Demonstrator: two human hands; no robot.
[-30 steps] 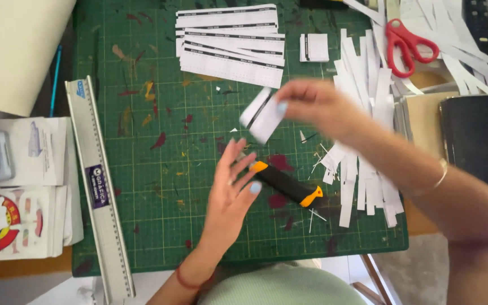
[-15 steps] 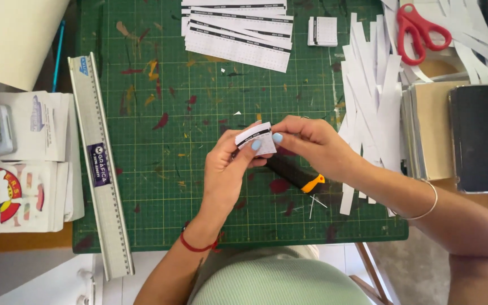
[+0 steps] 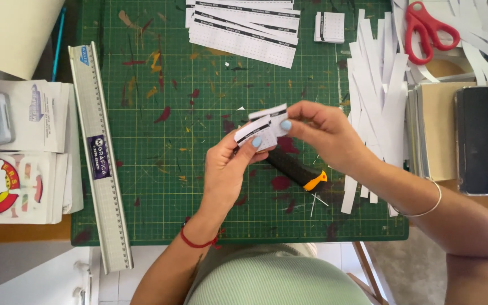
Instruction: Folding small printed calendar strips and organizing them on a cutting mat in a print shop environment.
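Partly hidden under the hands, a black-orange knife (image 3: 300, 171) lies; left hand (image 3: 227, 169) and right hand (image 3: 326, 135) together pinch small white cards (image 3: 264, 125).

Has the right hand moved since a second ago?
Yes. The right hand came down and left, toward the knife, joining the left hand on the paper cards.

A green cutting mat (image 3: 199, 186) carries a metal ruler (image 3: 100, 158), paper strips (image 3: 379, 96) and a black-and-orange knife (image 3: 297, 169).
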